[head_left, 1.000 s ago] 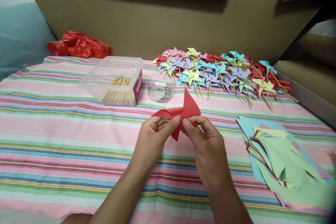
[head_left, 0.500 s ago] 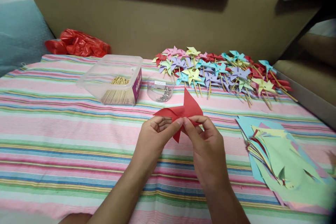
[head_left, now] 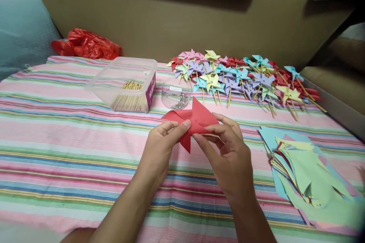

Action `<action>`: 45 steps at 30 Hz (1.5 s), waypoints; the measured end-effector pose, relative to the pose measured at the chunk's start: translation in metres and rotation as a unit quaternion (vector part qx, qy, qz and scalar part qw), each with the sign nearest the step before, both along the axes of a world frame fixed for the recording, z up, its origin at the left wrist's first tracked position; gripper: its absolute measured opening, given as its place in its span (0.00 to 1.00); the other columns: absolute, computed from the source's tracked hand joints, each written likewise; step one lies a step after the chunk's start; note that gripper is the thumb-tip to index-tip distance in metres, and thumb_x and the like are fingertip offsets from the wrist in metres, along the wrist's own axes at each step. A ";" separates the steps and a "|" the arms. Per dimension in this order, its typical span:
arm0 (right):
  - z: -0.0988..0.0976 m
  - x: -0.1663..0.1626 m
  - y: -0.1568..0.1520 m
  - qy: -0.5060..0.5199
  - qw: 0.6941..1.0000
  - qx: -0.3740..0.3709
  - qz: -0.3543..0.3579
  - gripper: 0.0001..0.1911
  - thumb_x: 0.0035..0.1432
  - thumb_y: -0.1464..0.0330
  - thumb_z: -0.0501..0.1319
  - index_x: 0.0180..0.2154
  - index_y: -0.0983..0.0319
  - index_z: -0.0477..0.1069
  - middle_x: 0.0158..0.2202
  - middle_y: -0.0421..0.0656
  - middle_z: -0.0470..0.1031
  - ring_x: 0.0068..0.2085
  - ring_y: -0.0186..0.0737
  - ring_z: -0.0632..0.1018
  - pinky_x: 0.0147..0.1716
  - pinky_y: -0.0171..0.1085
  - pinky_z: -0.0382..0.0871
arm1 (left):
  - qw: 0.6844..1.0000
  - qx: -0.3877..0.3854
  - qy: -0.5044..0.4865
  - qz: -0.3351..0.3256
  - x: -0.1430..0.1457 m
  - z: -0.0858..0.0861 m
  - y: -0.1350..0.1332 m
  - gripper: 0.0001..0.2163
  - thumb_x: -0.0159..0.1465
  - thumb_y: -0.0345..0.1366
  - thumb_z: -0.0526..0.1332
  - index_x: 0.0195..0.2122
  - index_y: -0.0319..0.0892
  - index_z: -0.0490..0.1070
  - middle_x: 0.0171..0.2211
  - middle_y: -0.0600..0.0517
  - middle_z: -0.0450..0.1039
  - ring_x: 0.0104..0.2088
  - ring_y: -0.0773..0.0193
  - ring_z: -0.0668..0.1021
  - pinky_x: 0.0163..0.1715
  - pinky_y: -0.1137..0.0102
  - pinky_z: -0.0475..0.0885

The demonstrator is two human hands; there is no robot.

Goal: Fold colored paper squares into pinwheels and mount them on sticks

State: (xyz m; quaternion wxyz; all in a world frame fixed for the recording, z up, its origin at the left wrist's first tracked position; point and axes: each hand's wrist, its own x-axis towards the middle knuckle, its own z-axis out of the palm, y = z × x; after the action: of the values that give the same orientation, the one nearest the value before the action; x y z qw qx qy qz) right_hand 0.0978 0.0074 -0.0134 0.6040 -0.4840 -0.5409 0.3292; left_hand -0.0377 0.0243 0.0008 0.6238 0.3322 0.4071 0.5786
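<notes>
A red paper pinwheel [head_left: 199, 117], its blades folded in to the middle, is held up in front of me above the striped cloth. My left hand [head_left: 159, 146] pinches it from the left, the thumb pressed near its centre. At its right blade, my right hand [head_left: 229, 148] has its fingers closed about the paper, with the thumb a little below the centre. No stick shows on this pinwheel. Just behind it stands a round clear container [head_left: 176, 95] with small metal pieces and a white label inside.
An open plastic box [head_left: 114, 98] of wooden sticks [head_left: 129, 100] stands to the left. Several finished pinwheels [head_left: 234, 74] lie at the back right. Loose coloured paper sheets [head_left: 308, 174] are at the right. A red plastic bag [head_left: 91, 43] rests at the back left on the striped cloth [head_left: 71, 152].
Both thumbs were together at the pinwheel's centre. Now the right thumb has come away down and right, with the right fingers on a blade; the pinwheel has shifted slightly left.
</notes>
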 end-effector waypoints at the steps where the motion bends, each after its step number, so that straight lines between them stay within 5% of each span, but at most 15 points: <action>1: -0.001 0.001 0.000 -0.011 1.000 0.003 -0.005 0.08 0.55 0.65 0.71 0.38 0.57 0.77 0.57 0.46 0.65 0.52 0.47 0.78 0.49 0.48 0.80 | 1.000 0.000 0.009 -0.001 0.000 0.000 0.000 0.14 0.57 0.41 0.72 0.22 0.40 0.73 0.22 0.55 0.71 0.25 0.69 0.72 0.30 0.73 0.67; 8: -0.001 0.004 0.001 -0.089 0.995 0.038 -0.038 0.06 0.57 0.64 0.70 0.37 0.57 0.77 0.56 0.47 0.68 0.58 0.52 0.74 0.51 0.50 0.77 | 0.994 0.035 0.101 0.002 -0.003 0.001 0.000 0.13 0.59 0.42 0.71 0.25 0.39 0.76 0.26 0.52 0.75 0.29 0.65 0.74 0.32 0.71 0.67; 14: 0.011 0.010 0.000 0.083 0.995 -0.013 -0.053 0.28 0.54 0.58 0.71 0.55 0.51 0.67 0.59 0.48 0.70 0.49 0.46 0.79 0.48 0.46 0.75 | 0.984 0.062 0.169 -0.004 -0.012 0.007 0.000 0.13 0.58 0.43 0.71 0.23 0.41 0.75 0.22 0.54 0.71 0.26 0.66 0.71 0.28 0.71 0.64; 16: 0.015 0.015 -0.001 0.111 0.990 -0.079 -0.031 0.27 0.53 0.55 0.71 0.53 0.54 0.72 0.55 0.49 0.74 0.49 0.49 0.79 0.48 0.47 0.75 | 0.974 0.076 0.211 -0.031 -0.016 0.010 0.000 0.15 0.58 0.43 0.71 0.20 0.42 0.74 0.20 0.54 0.68 0.23 0.67 0.68 0.24 0.71 0.60; 22: 0.018 0.029 -0.004 0.124 0.952 -0.209 0.188 0.20 0.52 0.53 0.71 0.42 0.58 0.80 0.42 0.46 0.82 0.44 0.50 0.81 0.45 0.48 0.76 | 0.955 0.101 0.254 -0.115 -0.022 0.016 -0.002 0.15 0.59 0.41 0.70 0.19 0.42 0.73 0.19 0.53 0.67 0.21 0.66 0.66 0.21 0.70 0.56; 34: -0.002 0.027 0.001 0.056 0.958 -0.233 0.158 0.14 0.54 0.56 0.70 0.34 0.60 0.81 0.30 0.41 0.81 0.30 0.39 0.76 0.30 0.38 0.69 | 0.934 0.113 0.303 -0.153 -0.025 0.013 -0.001 0.15 0.61 0.40 0.67 0.18 0.43 0.71 0.18 0.56 0.63 0.19 0.68 0.64 0.19 0.71 0.54; 39: -0.005 0.015 0.004 0.186 0.957 -0.203 0.092 0.12 0.50 0.59 0.74 0.33 0.60 0.82 0.32 0.42 0.82 0.34 0.41 0.78 0.36 0.40 0.72 | 0.968 0.096 0.189 -0.135 -0.018 0.010 -0.001 0.06 0.62 0.39 0.68 0.33 0.42 0.80 0.34 0.49 0.80 0.35 0.60 0.80 0.35 0.70 0.71; 45: 0.001 -0.008 0.003 0.332 0.929 -0.160 0.024 0.10 0.49 0.62 0.74 0.33 0.60 0.82 0.36 0.43 0.83 0.38 0.39 0.79 0.41 0.39 0.73 | 0.995 0.037 0.014 -0.091 0.004 0.000 -0.006 0.13 0.58 0.37 0.72 0.44 0.42 0.79 0.42 0.48 0.82 0.45 0.58 0.80 0.49 0.66 0.72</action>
State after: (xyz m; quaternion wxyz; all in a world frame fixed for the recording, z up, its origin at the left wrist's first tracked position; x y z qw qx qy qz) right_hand 0.0893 0.0103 -0.0122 0.6553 -0.4246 -0.2611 0.5675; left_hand -0.0335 0.0184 0.0009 0.6551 0.3989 0.3626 0.5294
